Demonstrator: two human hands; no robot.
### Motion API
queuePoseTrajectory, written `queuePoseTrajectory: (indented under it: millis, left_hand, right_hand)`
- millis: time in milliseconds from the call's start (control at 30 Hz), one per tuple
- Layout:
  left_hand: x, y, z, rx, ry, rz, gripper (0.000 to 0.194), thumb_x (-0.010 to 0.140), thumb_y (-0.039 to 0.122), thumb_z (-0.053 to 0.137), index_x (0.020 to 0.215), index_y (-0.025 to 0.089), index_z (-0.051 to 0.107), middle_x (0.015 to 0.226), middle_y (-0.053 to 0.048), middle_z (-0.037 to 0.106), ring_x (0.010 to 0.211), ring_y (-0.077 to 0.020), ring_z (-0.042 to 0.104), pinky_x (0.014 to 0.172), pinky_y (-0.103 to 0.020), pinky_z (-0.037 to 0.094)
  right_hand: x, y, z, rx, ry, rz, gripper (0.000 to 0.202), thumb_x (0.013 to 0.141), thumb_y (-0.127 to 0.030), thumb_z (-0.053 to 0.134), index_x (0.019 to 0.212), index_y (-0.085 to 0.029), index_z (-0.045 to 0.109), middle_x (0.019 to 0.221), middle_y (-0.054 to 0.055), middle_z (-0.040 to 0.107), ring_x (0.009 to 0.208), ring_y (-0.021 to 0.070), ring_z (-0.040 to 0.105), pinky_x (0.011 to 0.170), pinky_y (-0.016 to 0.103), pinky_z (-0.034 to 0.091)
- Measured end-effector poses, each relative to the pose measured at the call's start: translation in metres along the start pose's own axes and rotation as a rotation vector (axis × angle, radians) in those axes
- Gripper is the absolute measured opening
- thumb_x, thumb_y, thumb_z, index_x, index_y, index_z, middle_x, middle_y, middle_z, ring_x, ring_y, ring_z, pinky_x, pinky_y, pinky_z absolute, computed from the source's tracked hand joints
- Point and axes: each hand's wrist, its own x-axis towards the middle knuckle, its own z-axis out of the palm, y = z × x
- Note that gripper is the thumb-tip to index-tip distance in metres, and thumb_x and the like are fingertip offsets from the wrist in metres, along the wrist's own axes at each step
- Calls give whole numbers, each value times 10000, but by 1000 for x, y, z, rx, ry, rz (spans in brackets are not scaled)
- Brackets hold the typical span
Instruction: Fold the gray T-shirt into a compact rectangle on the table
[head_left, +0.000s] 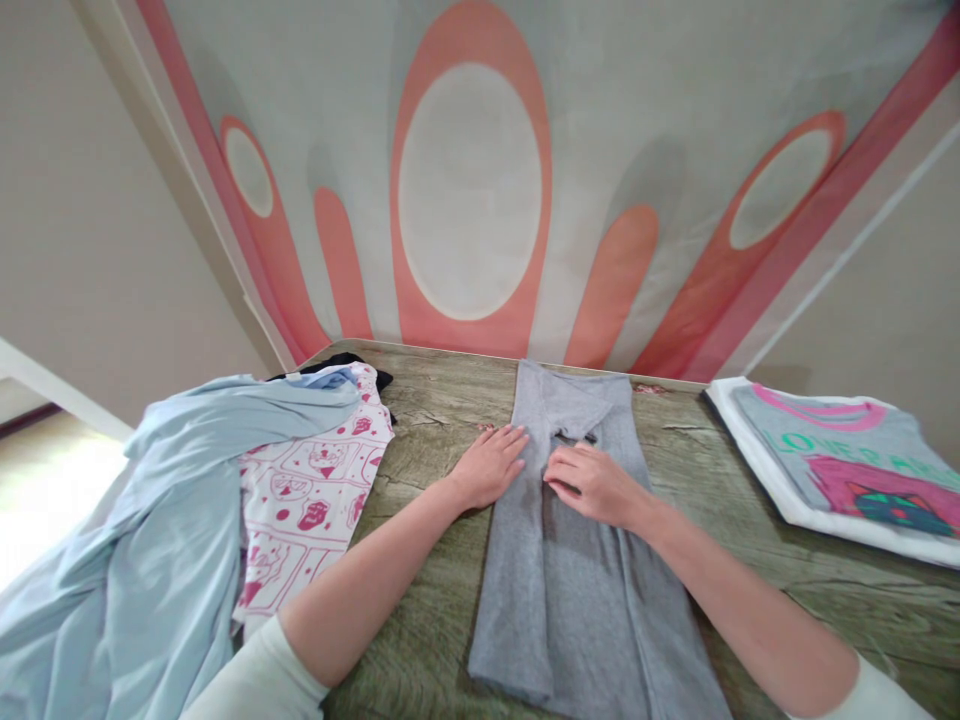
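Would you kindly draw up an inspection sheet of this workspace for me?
Surface: wood-grained table.
Job's things: gray garment, partly folded over.
Clutter: light blue garment overlapping a pink-and-white printed garment at left; folded stack at right, gray printed shirt on top.
Hands: left hand open, fingers at the gray garment's left edge; right hand curled over it, grip unclear.
Cables: nothing seen.
Surroundings: patterned backdrop beyond the table.

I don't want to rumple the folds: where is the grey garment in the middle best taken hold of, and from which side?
Probably take the grey garment by its near left corner, coming from the left. There the lengthwise strip lies flat and ends in a distinct corner, with tabletop beside it. The far end's triangular flap looks less suitable.
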Motion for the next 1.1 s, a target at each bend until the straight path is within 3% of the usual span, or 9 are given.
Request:
queuePoseTrajectory:
  millis: [133,300,467,700,833,933,1100]
  left_hand:
    - [-1,2,-2,4,-6,2,487,943,387,204,1381,188,283,1460,-66,254,1346,-184,194,1078,-381,160]
    - [-1,4,-5,-3,-14,-22,498,940,403,215,1382,183,281,1462,-72,246,1349,-196,182,1075,-388,165]
    - [-1,4,-2,-14,-7,-41,504,938,413,218,1383,184,281,1459,-70,254,1350,-205,180,1076,-393,168]
    - [-1,2,-6,-85,32,-33,452,933,342,267,1353,191,340,1445,-60,290,1346,-195,189,1079,-387,182]
    - [-1,14,-17,-88,78,-5,391,924,292,289,1267,195,451,1379,-59,398,1323,-195,247,1080,-378,186]
    - [-6,31,-22,-46,47,30,362,924,299,296,1205,181,491,1304,-76,478,1269,-198,343,1072,-368,198]
    - [-18,55,-24,-28,-48,66,432,929,376,280,1284,161,401,1374,-99,399,1271,-199,348,1052,-341,227]
  right_hand:
    - [1,-12,-2,-75,-55,-122,149,850,-166,479,909,-198,611,900,45,602,798,150,527,722,296,337]
    - [5,-19,0,-173,-88,-196,157,852,-171,465,779,-181,604,847,49,597,741,152,504,696,313,309]
    - [3,-20,-3,-54,-49,-130,119,813,-154,487,797,-185,601,877,43,598,769,151,506,717,298,320]
    - [1,-25,-12,123,-116,-53,139,752,-115,497,813,-188,599,818,24,601,728,136,532,703,277,361]
    - [0,-12,-11,134,-10,59,196,760,-87,462,840,-188,608,848,38,613,783,149,555,753,292,402]
    - [-4,7,-6,84,70,171,253,799,-114,430,956,-195,612,981,61,621,922,181,555,836,335,418]
    - [-15,41,8,-38,61,360,429,888,-306,370,1298,-197,430,1328,92,463,1213,222,410,987,413,348]
